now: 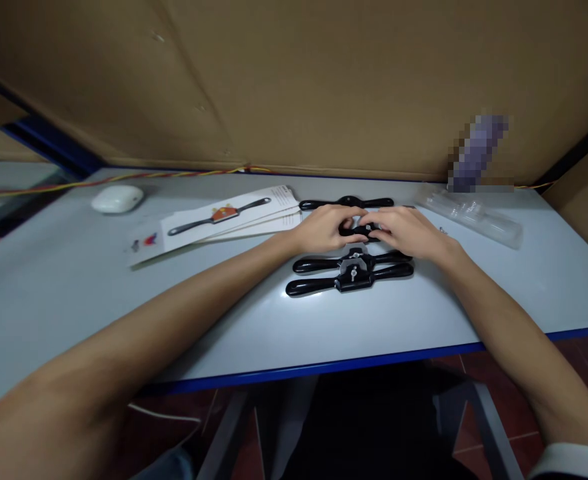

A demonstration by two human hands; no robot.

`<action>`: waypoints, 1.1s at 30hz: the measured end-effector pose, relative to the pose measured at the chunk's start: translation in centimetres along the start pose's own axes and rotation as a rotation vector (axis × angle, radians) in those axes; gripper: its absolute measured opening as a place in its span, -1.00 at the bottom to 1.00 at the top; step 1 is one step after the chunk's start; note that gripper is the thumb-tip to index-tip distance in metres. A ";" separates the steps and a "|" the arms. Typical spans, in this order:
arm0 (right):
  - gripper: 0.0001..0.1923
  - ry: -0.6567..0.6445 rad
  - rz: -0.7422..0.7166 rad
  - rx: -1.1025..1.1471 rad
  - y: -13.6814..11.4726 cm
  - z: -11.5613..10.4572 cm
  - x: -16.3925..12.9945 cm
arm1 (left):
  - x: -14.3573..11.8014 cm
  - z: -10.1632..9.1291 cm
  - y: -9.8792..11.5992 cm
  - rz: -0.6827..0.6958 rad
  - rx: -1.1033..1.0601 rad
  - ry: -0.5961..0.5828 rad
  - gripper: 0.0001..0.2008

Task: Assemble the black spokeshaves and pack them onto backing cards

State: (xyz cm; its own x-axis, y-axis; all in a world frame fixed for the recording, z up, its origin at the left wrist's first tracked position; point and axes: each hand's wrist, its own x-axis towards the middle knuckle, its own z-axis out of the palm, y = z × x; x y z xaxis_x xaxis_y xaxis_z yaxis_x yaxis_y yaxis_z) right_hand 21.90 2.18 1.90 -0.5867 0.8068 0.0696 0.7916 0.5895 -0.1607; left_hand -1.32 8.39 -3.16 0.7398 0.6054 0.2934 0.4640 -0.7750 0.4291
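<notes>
Spokeshave (361,231) held mid-table between both hands, black, mostly hidden by fingers — only the dark middle part showing. Left hand (324,228) wrapped over its left end, fingers curled shut around the handle. Right hand (408,233) covering the right end, fingers curled over it, thumb near the centre; fingertips of both hands close together above the tool body. Resting on or just above the table (74,287) — cannot tell which.

Two more spokeshaves just in front of the hands, lying side by side and touching at the middle: nearer one (350,279) with a small screw showing on its body, second one (353,259) right behind it, its right end under the right hand. Fourth spokeshave (347,202) lying flat just behind the hands.

Printed card (214,223) with a picture of the tool, left of the hands, on top of other sheets. White round gadget (117,198) far left. Clear plastic package (469,215) to the right, well apart from the tools. Cardboard wall (294,80) behind the table, yellow-red cable (124,177) along its base.
</notes>
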 end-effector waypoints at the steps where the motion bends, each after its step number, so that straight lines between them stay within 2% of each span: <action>1: -0.66 0.007 0.003 0.014 0.2 0.1 0.1 | 0.0 0.0 0.0 0.005 0.001 0.001 -0.45; 4: -0.71 0.043 0.020 0.056 0.8 0.5 0.3 | 0.1 0.1 -0.1 0.019 0.007 -0.001 -0.45; 8: -0.87 0.129 0.060 0.116 1.8 1.3 0.7 | 0.1 0.2 -0.1 0.002 0.007 -0.006 -0.39; 12: -0.66 0.182 0.110 0.125 2.5 1.6 0.6 | 0.2 0.3 -0.1 -0.033 0.004 -0.006 -0.37; 16: -0.76 0.198 0.113 0.091 2.1 1.5 0.3 | 0.2 0.5 -0.2 -0.019 0.004 0.005 -0.37; 25: -0.78 0.110 0.129 -0.030 0.4 1.5 0.7 | 0.2 0.3 0.1 -0.030 0.005 -0.004 -0.41; 33: -0.56 -0.009 0.151 -0.191 -1.5 0.4 0.9 | 0.2 0.1 0.1 -0.025 0.013 -0.006 -0.52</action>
State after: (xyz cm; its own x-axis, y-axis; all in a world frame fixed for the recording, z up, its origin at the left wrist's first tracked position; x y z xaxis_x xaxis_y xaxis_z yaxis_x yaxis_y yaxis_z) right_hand 20.11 1.95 1.80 -0.4602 0.8864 0.0498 0.8878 0.4598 0.0207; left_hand -1.07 8.38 -3.17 0.7310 0.6234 0.2775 0.4887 -0.7621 0.4248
